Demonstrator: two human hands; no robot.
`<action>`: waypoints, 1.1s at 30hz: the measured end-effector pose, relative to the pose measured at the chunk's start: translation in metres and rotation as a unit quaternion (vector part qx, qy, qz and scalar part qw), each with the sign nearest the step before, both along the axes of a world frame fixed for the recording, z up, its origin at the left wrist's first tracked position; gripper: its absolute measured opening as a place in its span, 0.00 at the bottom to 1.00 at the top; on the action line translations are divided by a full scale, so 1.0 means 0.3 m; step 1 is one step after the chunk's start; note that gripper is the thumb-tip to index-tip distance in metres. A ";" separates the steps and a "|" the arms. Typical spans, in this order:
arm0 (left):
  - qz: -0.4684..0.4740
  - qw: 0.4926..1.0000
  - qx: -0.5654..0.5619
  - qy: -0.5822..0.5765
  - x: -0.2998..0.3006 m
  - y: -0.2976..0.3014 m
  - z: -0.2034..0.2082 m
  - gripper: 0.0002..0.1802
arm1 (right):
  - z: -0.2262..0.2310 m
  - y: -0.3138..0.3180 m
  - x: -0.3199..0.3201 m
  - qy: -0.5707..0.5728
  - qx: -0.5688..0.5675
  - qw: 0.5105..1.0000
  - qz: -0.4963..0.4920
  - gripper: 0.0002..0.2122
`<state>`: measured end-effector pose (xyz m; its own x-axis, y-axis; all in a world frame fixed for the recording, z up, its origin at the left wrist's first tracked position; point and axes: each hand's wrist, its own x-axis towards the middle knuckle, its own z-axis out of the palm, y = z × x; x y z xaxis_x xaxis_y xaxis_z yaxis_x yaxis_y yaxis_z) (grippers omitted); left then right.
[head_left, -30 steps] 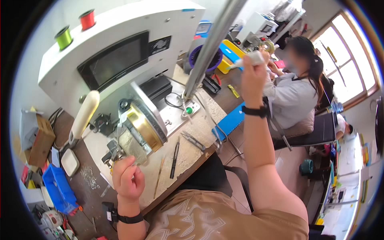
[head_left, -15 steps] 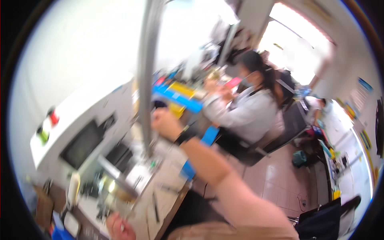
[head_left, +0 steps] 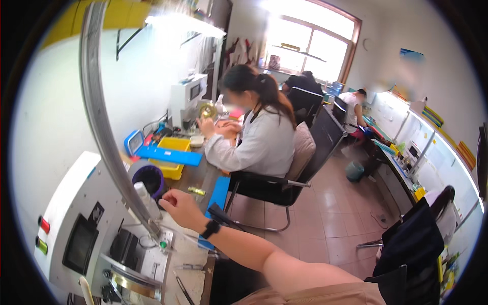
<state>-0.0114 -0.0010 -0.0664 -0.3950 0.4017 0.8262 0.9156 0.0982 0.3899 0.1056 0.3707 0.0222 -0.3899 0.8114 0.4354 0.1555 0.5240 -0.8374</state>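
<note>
My right hand (head_left: 182,208), a black watch (head_left: 210,229) on its wrist, is stretched out over the far end of my workbench. Its fingers are curled together, and anything between them is too small or hidden to make out. Just left of the fingertips stands a white bottle (head_left: 146,202). Behind that is a round, dark container with a purple rim (head_left: 161,184). Nearer to me lie black tweezers (head_left: 184,291) on the bench's pale top (head_left: 173,264). My left hand is out of view.
A white machine with a dark screen (head_left: 81,244) and a metal post (head_left: 91,76) stand at left. Past my hand are a yellow tray (head_left: 170,170) and a blue strip (head_left: 173,155). A co-worker in a pale jacket (head_left: 269,137) sits beyond, on a black chair (head_left: 325,152).
The view has swung right and steadied, so the scene sits further left. My left hand, at the lower edge before, has gone out of view. My right hand remains stretched out with curled fingers.
</note>
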 end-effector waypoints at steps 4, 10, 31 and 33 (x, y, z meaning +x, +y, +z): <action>-0.035 0.999 -0.025 0.014 -0.009 0.006 0.009 0.04 | -0.068 -0.154 0.148 -0.062 0.030 0.992 0.101 0.05; -0.041 0.999 -0.004 -0.005 0.020 0.097 0.100 0.09 | -0.070 -0.307 0.189 -0.220 0.161 0.910 0.313 0.05; -0.068 0.997 0.015 0.017 0.007 0.042 0.085 0.11 | 0.064 -0.546 0.201 -0.046 0.184 0.921 0.339 0.08; -0.079 0.996 0.021 0.021 0.003 0.049 0.083 0.12 | 0.090 -0.588 0.215 0.033 0.078 0.936 0.343 0.12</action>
<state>-0.0104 0.0137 -0.0416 -0.2948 0.4215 0.8576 0.9337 -0.0641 0.3524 0.1702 0.1942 0.0494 -0.7636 0.3045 0.5694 -0.3113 0.5991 -0.7377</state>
